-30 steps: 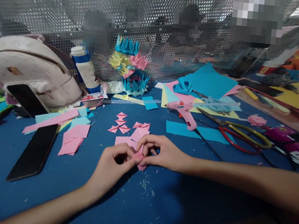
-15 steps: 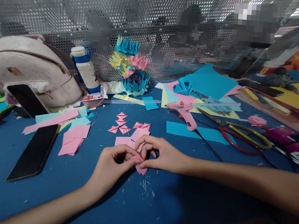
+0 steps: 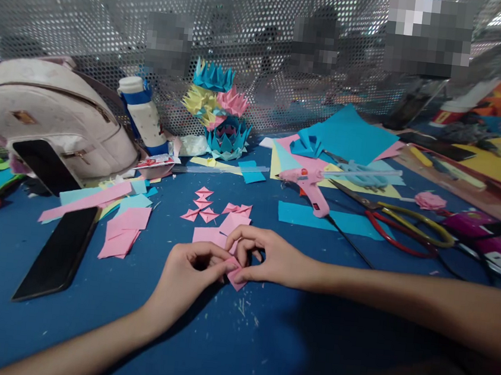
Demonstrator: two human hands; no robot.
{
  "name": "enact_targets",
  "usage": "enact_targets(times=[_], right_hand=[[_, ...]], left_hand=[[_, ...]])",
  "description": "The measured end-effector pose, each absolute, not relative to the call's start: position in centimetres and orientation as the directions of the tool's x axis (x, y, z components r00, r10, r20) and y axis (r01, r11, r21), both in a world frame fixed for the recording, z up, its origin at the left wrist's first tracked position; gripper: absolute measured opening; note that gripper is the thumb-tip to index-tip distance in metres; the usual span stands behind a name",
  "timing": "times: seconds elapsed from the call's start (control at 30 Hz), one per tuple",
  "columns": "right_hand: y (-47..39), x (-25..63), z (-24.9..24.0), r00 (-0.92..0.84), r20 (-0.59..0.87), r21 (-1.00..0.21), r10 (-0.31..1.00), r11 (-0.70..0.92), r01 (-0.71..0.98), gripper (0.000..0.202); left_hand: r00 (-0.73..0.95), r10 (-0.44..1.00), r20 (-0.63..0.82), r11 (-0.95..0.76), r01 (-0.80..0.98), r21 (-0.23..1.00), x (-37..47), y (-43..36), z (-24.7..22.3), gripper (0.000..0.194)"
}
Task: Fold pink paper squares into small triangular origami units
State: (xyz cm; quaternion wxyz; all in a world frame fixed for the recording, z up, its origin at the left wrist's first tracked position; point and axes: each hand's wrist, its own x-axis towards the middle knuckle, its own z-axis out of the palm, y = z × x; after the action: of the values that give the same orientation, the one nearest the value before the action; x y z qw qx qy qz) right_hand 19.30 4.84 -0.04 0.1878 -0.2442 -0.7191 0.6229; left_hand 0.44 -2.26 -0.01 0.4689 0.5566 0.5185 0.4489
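Between my two hands is a small pink piece of paper [image 3: 237, 280], just above or on the blue table. My left hand [image 3: 192, 268] pinches its left side, thumb on top. From the right, my right hand [image 3: 265, 257] grips the same piece between thumb and fingers, which hide part of it. Right behind my fingers lie flat pink paper squares [image 3: 207, 236]. Farther back sit several small folded pink paper pieces [image 3: 203, 203], with more folded pink pieces [image 3: 238, 209] beside them.
A pink glue gun [image 3: 308, 184] lies right of centre, its cord trailing. Scissors [image 3: 403, 224] rest beyond it. To the left are a phone [image 3: 58, 254], pink paper sheets [image 3: 124, 233], a backpack [image 3: 56, 116] and a bottle [image 3: 144, 116]. A folded-paper sculpture [image 3: 226, 137] stands at the back.
The pink paper between my hands now lies flatter, and more of its surface shows. My left thumb has shifted slightly up on it; my right hand has hardly moved.
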Motion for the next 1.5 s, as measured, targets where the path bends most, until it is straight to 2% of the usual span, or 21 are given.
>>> enact_targets(times=[0.27,0.63,0.83,1.13,1.33,1.5], right_hand=[[5.03,19.43,-0.23,-0.798,-0.010,-0.977,0.603,0.163,0.135,0.039],[5.03,19.61,0.32,-0.744,0.019,-0.964,0.668,0.208,0.163,0.025],[5.08,19.55,0.43,-0.729,0.001,-0.983,0.685,0.133,0.123,0.028],[5.26,19.75,0.41,-0.710,0.076,-0.967,0.700,0.226,0.119,0.025],[5.33,19.70,0.19,-0.706,0.067,-0.985,0.705,0.158,0.065,0.026],[5.24,19.70,0.19,-0.711,0.118,-0.978,0.693,0.204,0.037,0.029]], left_hand=[[0.088,0.996,0.022,-0.036,0.158,0.987,0.34,-2.29,-0.29,0.011],[0.082,0.996,0.028,-0.036,0.103,0.994,0.33,-2.20,-0.01,0.014],[0.100,0.995,0.028,-0.036,0.074,0.997,0.32,-2.19,0.10,0.012],[0.104,0.994,0.013,-0.022,0.089,0.996,0.27,-2.09,0.03,0.012],[0.113,0.994,0.010,-0.022,0.107,0.994,0.45,-2.16,0.06,0.016],[0.110,0.994,0.003,-0.015,0.114,0.993,0.38,-2.11,-0.12,0.015]])
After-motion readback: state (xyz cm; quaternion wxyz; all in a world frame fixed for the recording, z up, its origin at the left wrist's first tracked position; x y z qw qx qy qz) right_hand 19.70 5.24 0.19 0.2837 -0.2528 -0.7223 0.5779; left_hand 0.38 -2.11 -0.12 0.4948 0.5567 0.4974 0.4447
